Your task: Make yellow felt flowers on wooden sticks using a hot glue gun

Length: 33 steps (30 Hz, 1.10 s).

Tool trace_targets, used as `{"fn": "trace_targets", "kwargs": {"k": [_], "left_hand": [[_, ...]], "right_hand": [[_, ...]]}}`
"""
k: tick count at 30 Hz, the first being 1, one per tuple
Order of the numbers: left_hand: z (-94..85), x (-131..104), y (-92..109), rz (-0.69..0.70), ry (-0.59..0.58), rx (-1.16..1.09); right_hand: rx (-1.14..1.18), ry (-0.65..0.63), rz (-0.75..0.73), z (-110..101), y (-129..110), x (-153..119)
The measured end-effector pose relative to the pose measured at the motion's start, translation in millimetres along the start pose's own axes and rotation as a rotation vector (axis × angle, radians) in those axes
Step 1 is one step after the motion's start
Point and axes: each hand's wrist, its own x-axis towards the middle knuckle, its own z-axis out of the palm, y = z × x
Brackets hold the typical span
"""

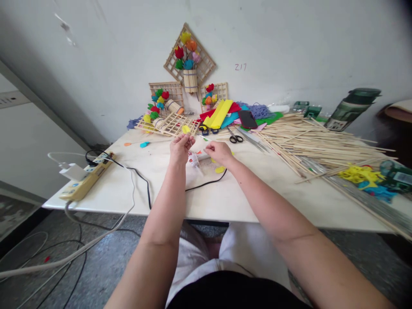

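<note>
My left hand (pixel 182 148) is above the middle of the table, its fingertips pinched on a thin stem with a small yellow paper petal (pixel 186 128) at its top. To its right, my right hand (pixel 219 152) is closed with thumb and fingertips together. Whatever it may hold is too small to make out. Below and between the hands lies a white glue gun (pixel 193 159), partly covered by my left hand. Yellow paper pieces (pixel 220 169) lie beside it, under my right wrist. A blue paper piece (pixel 144 145) rests to the left.
Behind the hands are stick lattices (pixel 175 124) with paper flowers, yellow crepe paper (pixel 219 113), black scissors (pixel 236 138) and a phone (pixel 247 119). Wooden sticks (pixel 322 141) cover the right side, near a bottle (pixel 352 109). A power strip (pixel 88 178) with cables is at left.
</note>
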Motion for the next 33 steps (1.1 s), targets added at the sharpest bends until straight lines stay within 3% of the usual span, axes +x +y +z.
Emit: {"fn": "trace_targets", "kwargs": {"k": [4,11,18,24,29,33], "left_hand": [[-6.8,4.6,4.0,0.058,0.041,-0.081],[-11.4,7.5,5.7,0.075,0.073,-0.17],[-1.7,2.1,-0.7,0.025,-0.004,-0.086],[1.6,-1.0,-2.0,0.023,-0.031,-0.037],[-4.8,2.5,2.5,0.077,0.023,-0.095],[-15.4,9.4,7.3,0.133,0.163,-0.175]], "right_hand": [[-0.3,0.007,0.002,-4.0,-2.4,-3.4],[-0.405,0.031,0.097,-13.3,10.0,1.2],[-0.492,-0.148,-0.282,5.8,3.5,-4.1],[-0.544,-0.239,-0.388,24.4,6.3,-5.2],[-0.599,-0.214,-0.392,15.6,3.6,-5.1],[-0.544,-0.094,-0.28,5.2,11.0,-2.2]]}}
